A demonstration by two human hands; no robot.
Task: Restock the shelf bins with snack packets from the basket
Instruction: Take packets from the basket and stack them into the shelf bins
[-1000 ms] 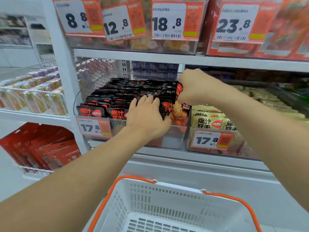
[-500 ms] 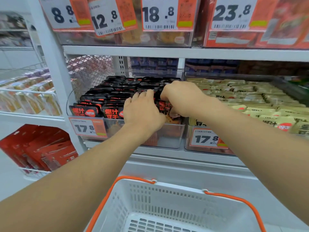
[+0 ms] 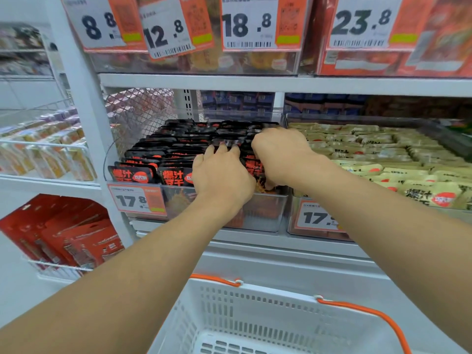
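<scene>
Black snack packets (image 3: 178,159) in clear bin (image 3: 260,215), left hand (image 3: 222,175) flat on them, right hand (image 3: 278,154) curled

Two hands, left (image 3: 222,176) and right (image 3: 282,154), are shown. One white basket (image 3: 255,318) with two orange handles is seen. Two clear bins are counted: one of black packets (image 3: 176,152), one of yellow-green packets (image 3: 383,159). Six price tags are visible.

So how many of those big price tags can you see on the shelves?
6. Four hang along the top shelf: 8.8, 12.8, 18.8, 23.8. Two on the bins below: 17.8, and one partly hidden by the right arm.
</scene>
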